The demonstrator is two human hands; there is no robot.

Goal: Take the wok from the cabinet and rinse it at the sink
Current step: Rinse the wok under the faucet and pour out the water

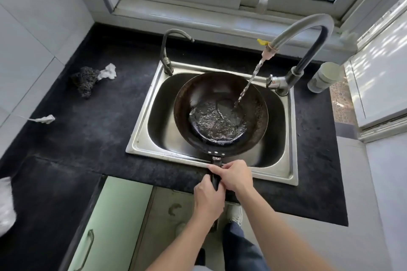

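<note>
Wok point(220, 94) sits in the sink point(293, 138), nearly filling the basin, handle point(217, 160) sticking out toward us over the front rim. We see it dark, almost black inside, with brownish patches high on the walls and three bright rivets at the handle joint. Shallow bubbly water pools in the bottom. The stream from the big tap point(308, 35) lands right of center on the inner wall.

We grip the handle with both hands. Right hand point(233, 176) is forward, fingers wrapped tight around it just past the sink rim. Left hand point(208, 200) is behind it, also clamped on the handle, over the counter point(88, 127) edge.

Clearances: the wok rim looks close to the sink's back wall, with some open basin on the left and right and at the front right corner. A small second tap point(169, 50) stands at the back left corner, close to the rim. The big tap base is at the back right, its lever near the wok's right edge.

Counter left of the sink is mostly open: a dark scrubber point(86, 80) and a white rag point(108, 71) touching it sit well clear. A jar point(326, 77) stands right of the tap. Below, a green cabinet door point(114, 222) stands at our left.
</note>
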